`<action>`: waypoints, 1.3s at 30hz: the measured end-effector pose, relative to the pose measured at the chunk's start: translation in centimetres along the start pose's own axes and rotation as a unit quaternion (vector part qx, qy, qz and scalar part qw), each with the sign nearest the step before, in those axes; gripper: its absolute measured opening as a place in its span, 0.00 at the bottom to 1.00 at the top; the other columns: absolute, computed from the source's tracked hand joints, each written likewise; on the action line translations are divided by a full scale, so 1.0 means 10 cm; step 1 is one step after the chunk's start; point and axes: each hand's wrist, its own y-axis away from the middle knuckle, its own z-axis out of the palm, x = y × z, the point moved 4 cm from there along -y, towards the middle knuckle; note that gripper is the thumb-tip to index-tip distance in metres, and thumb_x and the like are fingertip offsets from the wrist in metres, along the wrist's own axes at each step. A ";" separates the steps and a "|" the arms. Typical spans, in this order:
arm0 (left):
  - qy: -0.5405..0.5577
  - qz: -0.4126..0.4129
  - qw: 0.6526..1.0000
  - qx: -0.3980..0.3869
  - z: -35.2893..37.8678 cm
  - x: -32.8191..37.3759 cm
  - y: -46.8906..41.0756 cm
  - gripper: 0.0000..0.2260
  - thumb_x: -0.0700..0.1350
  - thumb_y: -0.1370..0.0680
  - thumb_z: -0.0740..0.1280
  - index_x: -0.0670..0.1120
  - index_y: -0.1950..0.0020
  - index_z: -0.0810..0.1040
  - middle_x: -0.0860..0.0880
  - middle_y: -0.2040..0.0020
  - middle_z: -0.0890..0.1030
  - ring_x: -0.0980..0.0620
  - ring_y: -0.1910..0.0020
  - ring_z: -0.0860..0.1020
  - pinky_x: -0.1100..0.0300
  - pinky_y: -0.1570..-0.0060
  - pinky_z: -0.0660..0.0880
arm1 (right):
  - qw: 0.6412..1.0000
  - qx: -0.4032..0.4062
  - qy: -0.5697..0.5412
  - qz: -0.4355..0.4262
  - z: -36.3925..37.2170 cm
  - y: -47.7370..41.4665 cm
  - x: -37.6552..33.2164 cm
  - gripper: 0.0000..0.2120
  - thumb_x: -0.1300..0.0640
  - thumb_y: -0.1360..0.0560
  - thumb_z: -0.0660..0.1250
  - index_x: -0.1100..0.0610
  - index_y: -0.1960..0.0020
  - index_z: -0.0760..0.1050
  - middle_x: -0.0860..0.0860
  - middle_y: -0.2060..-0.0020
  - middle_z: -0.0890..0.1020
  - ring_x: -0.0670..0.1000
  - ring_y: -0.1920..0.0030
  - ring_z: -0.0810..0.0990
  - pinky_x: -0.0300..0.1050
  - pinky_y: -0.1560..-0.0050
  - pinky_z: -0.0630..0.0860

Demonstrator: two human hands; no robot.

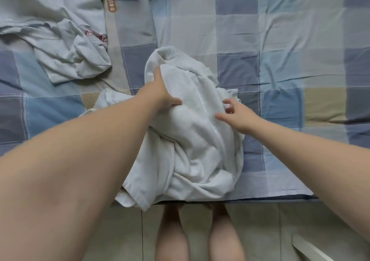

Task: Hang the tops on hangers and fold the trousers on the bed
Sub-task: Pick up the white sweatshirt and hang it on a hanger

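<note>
White crumpled garment (192, 152) (textured, heaped)

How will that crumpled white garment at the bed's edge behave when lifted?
Probably floppy: the white garment lies in soft folds and bunches around the left hand. It looks light, being thin cloth. Part hangs over the bed edge, so it may slide off if pushed.

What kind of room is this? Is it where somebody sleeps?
Most likely a bedroom. There is a bed with a checked cover, a white garment heaped at its near edge, a crumpled top farther left, and a tiled floor below.
</note>
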 end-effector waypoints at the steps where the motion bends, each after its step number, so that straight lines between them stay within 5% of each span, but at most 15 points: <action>1: 0.018 0.005 0.999 -0.034 0.09 -0.05 0.00 0.49 0.56 0.30 0.77 0.50 0.19 0.49 0.41 0.28 0.70 0.37 0.34 0.73 0.52 0.43 0.68 | 1.000 0.005 -0.018 0.004 0.01 -0.09 -0.03 0.36 0.44 0.25 0.72 0.49 0.22 0.61 0.52 0.31 0.74 0.54 0.35 0.75 0.49 0.36 0.73; 3: 0.048 0.010 0.996 -0.070 0.28 -0.18 0.09 0.26 0.47 0.26 0.73 0.44 0.30 0.71 0.43 0.37 0.77 0.42 0.44 0.77 0.58 0.51 0.68 | 0.999 0.028 -0.024 0.006 0.03 -0.19 -0.03 0.40 0.44 0.26 0.72 0.49 0.20 0.56 0.54 0.27 0.69 0.57 0.29 0.70 0.57 0.32 0.72; 6: 0.229 0.009 0.967 -0.115 0.52 -0.36 0.41 0.05 0.38 0.27 0.71 0.41 0.51 0.80 0.47 0.55 0.80 0.49 0.59 0.75 0.57 0.60 0.70 | 0.998 0.054 0.000 -0.010 0.03 -0.19 0.01 0.47 0.42 0.28 0.74 0.46 0.18 0.50 0.54 0.21 0.57 0.60 0.23 0.58 0.57 0.24 0.60; 11: 0.406 0.067 0.902 -0.133 0.48 -0.45 1.11 0.10 0.32 0.27 0.67 0.45 0.57 0.84 0.55 0.62 0.82 0.59 0.62 0.78 0.66 0.61 0.75 | 0.993 -0.073 0.032 -0.087 0.11 -0.01 -0.03 0.60 0.48 0.34 0.82 0.42 0.18 0.42 0.52 0.18 0.49 0.53 0.19 0.46 0.58 0.20 0.50; 14: 0.373 0.096 0.913 -0.136 0.45 -0.46 1.50 0.14 0.32 0.22 0.61 0.45 0.61 0.82 0.58 0.65 0.81 0.63 0.64 0.78 0.69 0.64 0.75 | 0.985 -0.137 -0.046 -0.097 0.09 0.22 -0.11 0.62 0.60 0.34 0.81 0.44 0.18 0.40 0.48 0.19 0.54 0.51 0.20 0.53 0.54 0.22 0.59; 16: 0.351 0.116 0.917 -0.147 0.41 -0.45 1.72 0.17 0.31 0.22 0.59 0.45 0.66 0.78 0.57 0.68 0.78 0.60 0.65 0.76 0.67 0.64 0.74 | 0.977 -0.157 -0.140 -0.021 0.06 0.42 -0.15 0.60 0.65 0.32 0.76 0.44 0.18 0.37 0.53 0.22 0.63 0.53 0.24 0.66 0.47 0.29 0.70; 18: 0.327 0.131 0.923 -0.159 0.32 -0.44 1.92 0.20 0.29 0.23 0.59 0.48 0.69 0.74 0.60 0.71 0.76 0.60 0.66 0.73 0.68 0.66 0.72 | 0.957 -0.191 -0.215 0.047 0.02 0.63 -0.19 0.51 0.59 0.30 0.72 0.41 0.18 0.44 0.54 0.32 0.75 0.52 0.35 0.76 0.40 0.43 0.74; 21: 0.270 0.181 0.930 -0.170 0.13 -0.39 2.25 0.24 0.28 0.25 0.59 0.53 0.72 0.77 0.63 0.71 0.76 0.65 0.67 0.73 0.70 0.64 0.69 | 0.920 -0.304 -0.235 0.083 0.01 1.05 -0.33 0.30 0.33 0.26 0.62 0.38 0.25 0.66 0.47 0.43 0.84 0.49 0.44 0.80 0.52 0.41 0.66; 23: 0.255 0.221 0.927 -0.162 -0.06 -0.36 2.50 0.22 0.31 0.27 0.59 0.56 0.70 0.78 0.63 0.68 0.78 0.65 0.64 0.74 0.67 0.60 0.70 | 0.918 -0.315 -0.223 0.089 0.06 1.35 -0.41 0.37 0.24 0.32 0.65 0.42 0.29 0.72 0.47 0.42 0.85 0.48 0.41 0.80 0.54 0.37 0.69; 26: 0.273 0.251 0.916 -0.153 -0.37 -0.45 2.87 0.23 0.31 0.26 0.60 0.59 0.63 0.82 0.65 0.61 0.82 0.64 0.56 0.77 0.65 0.55 0.73 | 0.952 -0.196 -0.228 0.051 0.14 1.80 -0.63 0.24 0.44 0.25 0.70 0.54 0.32 0.76 0.57 0.34 0.79 0.52 0.33 0.76 0.58 0.31 0.71; 30: 0.290 0.248 0.915 -0.133 -0.82 -0.71 3.23 0.09 0.28 0.28 0.62 0.36 0.53 0.79 0.46 0.59 0.78 0.51 0.56 0.74 0.60 0.58 0.70 | 0.928 0.051 -0.369 -0.022 -0.06 2.54 -0.96 0.07 0.50 0.20 0.68 0.53 0.47 0.80 0.50 0.54 0.86 0.54 0.48 0.84 0.46 0.53 0.79; 32: 0.338 0.243 0.897 -0.149 -1.05 -0.80 3.42 0.06 0.28 0.27 0.67 0.36 0.53 0.74 0.45 0.58 0.72 0.51 0.57 0.71 0.59 0.56 0.69 | 0.905 0.121 -0.400 -0.083 -0.18 2.97 -1.19 0.04 0.53 0.20 0.69 0.53 0.47 0.80 0.47 0.55 0.86 0.50 0.50 0.84 0.46 0.52 0.79; 34: 0.413 0.237 0.861 -0.181 -1.28 -0.86 3.65 0.12 0.32 0.25 0.72 0.41 0.45 0.75 0.49 0.52 0.78 0.57 0.55 0.79 0.68 0.55 0.74 | 0.898 0.159 -0.381 -0.151 -0.22 3.44 -1.46 0.05 0.57 0.20 0.69 0.55 0.45 0.79 0.49 0.52 0.86 0.48 0.50 0.84 0.46 0.47 0.79; 36: 0.461 0.230 0.832 -0.206 -1.40 -0.85 3.76 0.31 0.41 0.27 0.77 0.47 0.27 0.69 0.51 0.38 0.78 0.66 0.47 0.81 0.70 0.54 0.77 | 0.904 0.168 -0.341 -0.197 -0.20 3.76 -1.67 0.08 0.60 0.20 0.68 0.56 0.41 0.78 0.53 0.50 0.86 0.48 0.50 0.84 0.48 0.46 0.80; 39: 0.453 0.265 0.836 -0.159 -1.76 -0.78 3.91 0.55 0.50 0.35 0.82 0.63 0.19 0.50 0.52 0.28 0.69 0.57 0.37 0.79 0.60 0.47 0.80 | 0.898 0.174 -0.303 -0.268 -0.22 4.24 -2.01 0.13 0.65 0.21 0.68 0.52 0.40 0.78 0.52 0.50 0.86 0.50 0.48 0.84 0.51 0.44 0.81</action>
